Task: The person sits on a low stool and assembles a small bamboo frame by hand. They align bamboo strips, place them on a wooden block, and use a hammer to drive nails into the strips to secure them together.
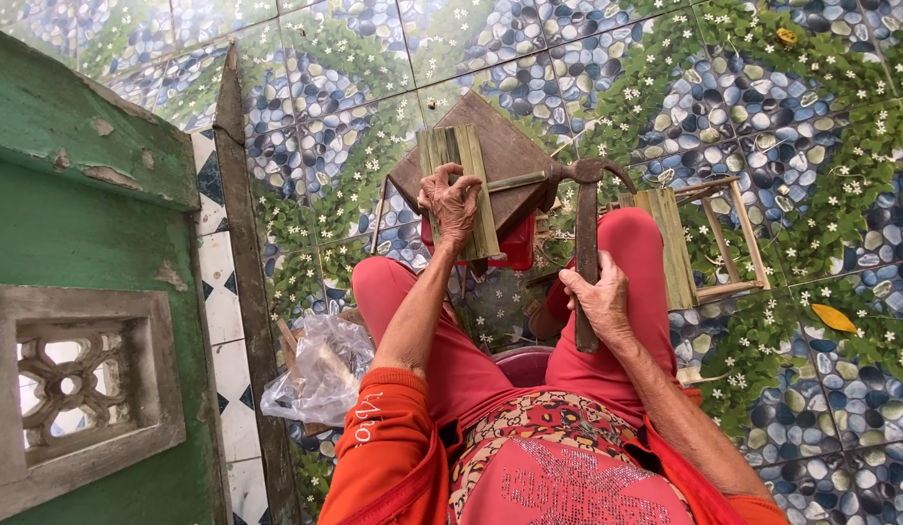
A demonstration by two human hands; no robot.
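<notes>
Pebble-and-flower tiled floor (pixel 811 408) underfoot; green wall (pixel 72 214) at the person's left. Brown wooden block (pixel 514 156) sits on a red stand between the knees. Slatted wooden frame (pixel 709 238) rests just beside the right knee. Green slats (pixel 461 160) lie on the block, left hand (pixel 451 202) pressing them, fingers spread. Right hand (pixel 597 299), fingers wrapped round a hammer (pixel 587 233).

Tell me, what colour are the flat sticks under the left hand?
Pale green, like split bamboo. The flat sticks show best in the head view, under the left hand.
</notes>
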